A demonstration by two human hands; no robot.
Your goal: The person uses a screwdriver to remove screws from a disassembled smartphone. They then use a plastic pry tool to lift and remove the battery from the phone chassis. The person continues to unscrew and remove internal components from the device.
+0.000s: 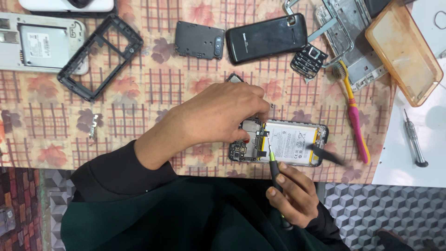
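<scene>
The worktop [42,139] is spread with a beige cloth [139,93] printed with red check lines and autumn leaves. At its right end lies a white mat [404,158]. Below, the floor [395,214] shows grey cube-patterned tiles under even, soft light.

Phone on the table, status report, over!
Left hand pressing opened phone. Right hand holds screwdriver, tip at circuit board. Black strap lies across battery.
</scene>
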